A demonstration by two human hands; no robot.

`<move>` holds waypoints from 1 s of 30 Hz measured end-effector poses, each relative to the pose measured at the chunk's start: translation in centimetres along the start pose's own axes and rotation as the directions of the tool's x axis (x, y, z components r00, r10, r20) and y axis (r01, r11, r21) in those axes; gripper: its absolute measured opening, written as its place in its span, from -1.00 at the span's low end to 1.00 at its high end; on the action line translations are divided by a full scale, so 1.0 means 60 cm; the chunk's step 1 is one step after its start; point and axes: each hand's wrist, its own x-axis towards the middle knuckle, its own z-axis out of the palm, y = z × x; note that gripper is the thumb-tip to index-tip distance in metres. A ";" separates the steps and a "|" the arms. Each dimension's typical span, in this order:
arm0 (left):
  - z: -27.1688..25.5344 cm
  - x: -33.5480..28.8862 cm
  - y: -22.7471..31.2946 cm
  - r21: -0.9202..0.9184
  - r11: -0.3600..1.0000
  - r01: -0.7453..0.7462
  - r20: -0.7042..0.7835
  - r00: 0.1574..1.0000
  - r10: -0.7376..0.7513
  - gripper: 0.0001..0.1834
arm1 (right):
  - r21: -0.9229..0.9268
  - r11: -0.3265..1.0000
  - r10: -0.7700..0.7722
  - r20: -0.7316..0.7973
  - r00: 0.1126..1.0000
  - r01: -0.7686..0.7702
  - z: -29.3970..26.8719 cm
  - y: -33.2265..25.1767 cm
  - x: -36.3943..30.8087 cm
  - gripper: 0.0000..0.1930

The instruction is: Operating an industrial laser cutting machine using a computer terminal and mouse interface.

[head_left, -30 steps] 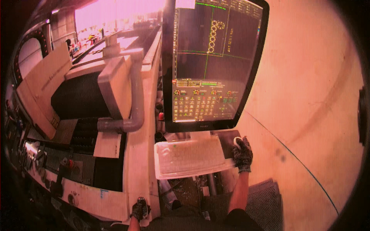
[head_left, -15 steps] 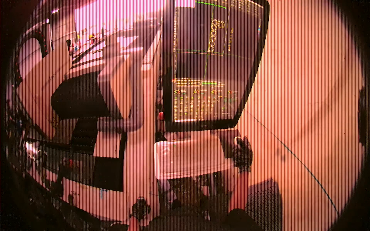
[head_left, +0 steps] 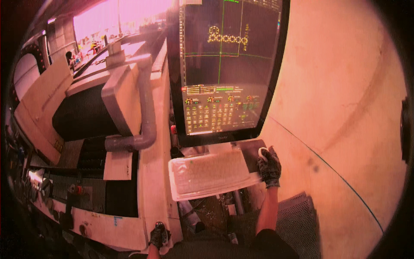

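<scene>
My right hand, in a dark patterned work glove, is closed over a white computer mouse on the dark pad at the right end of the keyboard shelf. Beside it lies a keyboard under a pale cover. Above the shelf stands a large upright monitor, with a yellow outline of linked rings and green crosshair lines on its dark screen. Low in the view, my left hand, also gloved, is curled at the pale machine ledge. What its fingers hold is too small and dark to make out.
On the left is a long machine with a pale boxy housing, a bent grey pipe and a dark recessed bed. A thin cable crosses the floor at right. A perforated metal panel stands beside my right forearm.
The ring outline on the screen has turned from upright to lying sideways. The view has shifted slightly, moving the monitor left and up. Both hands keep nearly the same places.
</scene>
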 end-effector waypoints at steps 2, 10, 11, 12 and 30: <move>0.003 -0.001 0.004 0.056 0.998 0.022 -0.017 1.000 -0.021 -0.45 | 0.019 1.000 0.020 0.007 1.000 -0.020 -0.001 -0.003 -0.001 -0.62; 0.006 -0.004 0.003 0.233 0.972 -0.037 -0.106 0.992 0.063 -0.44 | 0.002 0.998 0.058 -0.027 0.998 -0.058 0.009 0.005 -0.002 -0.61; 0.005 -0.002 0.003 0.194 0.980 -0.051 -0.084 0.994 0.068 -0.46 | -0.059 0.998 0.033 -0.039 0.999 -0.035 0.011 0.006 -0.002 -0.60; 0.002 0.000 0.002 0.155 0.986 -0.063 -0.061 0.995 0.073 -0.48 | -0.018 0.999 0.051 -0.041 0.998 -0.051 0.011 0.007 -0.003 -0.60; -0.008 0.012 -0.004 0.073 0.997 -0.039 -0.028 0.999 0.041 -0.43 | -0.015 0.998 0.061 -0.060 0.996 -0.061 0.006 0.003 -0.002 -0.57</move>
